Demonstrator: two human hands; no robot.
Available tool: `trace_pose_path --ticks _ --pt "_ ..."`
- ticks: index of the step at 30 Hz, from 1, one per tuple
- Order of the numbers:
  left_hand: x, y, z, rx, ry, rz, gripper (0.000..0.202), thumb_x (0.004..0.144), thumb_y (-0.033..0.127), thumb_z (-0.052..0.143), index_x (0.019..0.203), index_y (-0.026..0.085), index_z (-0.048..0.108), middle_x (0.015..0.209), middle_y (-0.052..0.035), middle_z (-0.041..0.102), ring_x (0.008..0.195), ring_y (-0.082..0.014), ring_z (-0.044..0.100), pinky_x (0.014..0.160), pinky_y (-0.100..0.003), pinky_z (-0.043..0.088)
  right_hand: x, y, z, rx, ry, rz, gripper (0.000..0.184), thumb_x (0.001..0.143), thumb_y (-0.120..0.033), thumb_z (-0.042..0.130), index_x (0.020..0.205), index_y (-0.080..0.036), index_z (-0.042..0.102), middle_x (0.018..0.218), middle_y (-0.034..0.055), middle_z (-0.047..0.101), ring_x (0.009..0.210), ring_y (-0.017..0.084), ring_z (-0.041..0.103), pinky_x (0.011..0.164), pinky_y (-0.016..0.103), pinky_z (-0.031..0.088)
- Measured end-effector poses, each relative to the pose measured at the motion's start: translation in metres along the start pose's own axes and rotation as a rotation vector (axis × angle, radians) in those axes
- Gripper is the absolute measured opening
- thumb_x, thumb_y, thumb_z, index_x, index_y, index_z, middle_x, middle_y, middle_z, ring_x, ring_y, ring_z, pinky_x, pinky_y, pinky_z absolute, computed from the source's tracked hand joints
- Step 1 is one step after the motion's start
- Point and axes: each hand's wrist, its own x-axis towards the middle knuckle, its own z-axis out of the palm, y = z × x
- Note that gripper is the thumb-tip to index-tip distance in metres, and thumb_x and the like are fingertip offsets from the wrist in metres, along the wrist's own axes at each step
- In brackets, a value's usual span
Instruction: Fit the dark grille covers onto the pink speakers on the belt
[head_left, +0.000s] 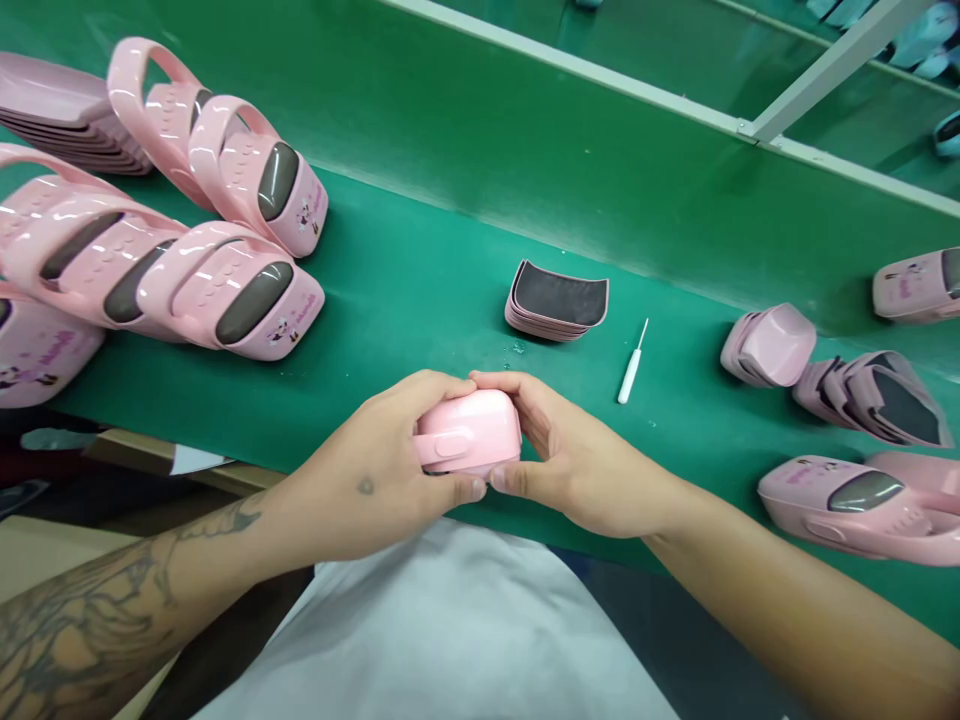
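Observation:
Both my hands grip a small pink plastic housing (469,430) from either side, just above the near edge of the green belt. My left hand (367,480) wraps its left end, with the thumb across the front. My right hand (570,450) holds its right end, and the fingertips of both hands nearly meet on top. A raised pink tab shows on the housing's near face. Much of the housing is hidden by my fingers. The nearest loose things are a stack of curved pink pieces lined in dark grey (556,300) and a thin white-handled pick (628,375).
Pink housings with dark oval windows and cartoon prints (240,160) lie piled at the left of the green belt (420,290). More pink shells (769,345) and a housing (847,505) lie at the right. A green wall (525,130) with a white rail (600,70) runs behind.

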Motion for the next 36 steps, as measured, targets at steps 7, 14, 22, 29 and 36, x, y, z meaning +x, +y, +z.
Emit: trace_pose_path --ticks 7,14,22,29,36 --pt "-0.001 -0.018 0.011 0.058 0.097 0.308 0.056 0.089 0.024 0.079 0.141 0.025 0.060 0.138 -0.0047 0.073 0.125 -0.0238 0.072 0.104 -0.034 0.059 0.001 0.007 -0.001 -0.010 0.045 -0.070 0.073 0.086 -0.025 0.086 0.153 -0.028 0.057 0.163 0.0082 0.059 0.152 0.030 0.056 0.133 0.057 0.040" --pt "0.006 -0.020 0.013 0.224 0.125 0.398 0.067 0.090 0.030 0.077 0.151 0.024 0.050 0.148 -0.0088 0.071 0.135 -0.0281 0.071 0.104 -0.038 0.062 0.000 0.033 -0.007 -0.232 0.021 -0.327 0.076 0.106 -0.048 0.068 0.172 -0.029 0.035 0.175 0.0116 0.044 0.164 0.029 0.040 0.137 0.053 0.032" --pt "0.007 -0.014 0.014 0.225 0.172 0.333 0.057 0.087 0.036 0.080 0.140 0.026 0.060 0.133 -0.0064 0.079 0.115 -0.0287 0.080 0.093 -0.040 0.066 0.008 0.044 -0.013 -0.083 -0.045 -0.338 0.092 0.095 -0.057 0.080 0.172 -0.036 0.034 0.178 0.0081 0.039 0.166 0.032 0.037 0.137 0.055 0.031" --pt "0.006 -0.024 0.018 0.162 0.232 0.393 0.068 0.086 0.040 0.089 0.146 0.027 0.061 0.141 -0.0093 0.077 0.126 -0.0292 0.077 0.106 -0.039 0.065 0.009 0.042 -0.004 -0.006 0.037 -0.392 0.078 0.096 -0.050 0.081 0.165 -0.036 0.049 0.166 0.0077 0.054 0.154 0.030 0.053 0.132 0.049 0.040" --pt "0.012 -0.027 0.011 0.154 0.204 0.442 0.072 0.085 0.039 0.090 0.149 0.025 0.059 0.139 -0.0106 0.077 0.126 -0.0305 0.077 0.104 -0.040 0.066 0.010 0.041 0.001 0.050 0.088 -0.350 0.073 0.094 -0.050 0.084 0.160 -0.033 0.056 0.163 0.0081 0.059 0.151 0.031 0.056 0.130 0.049 0.043"
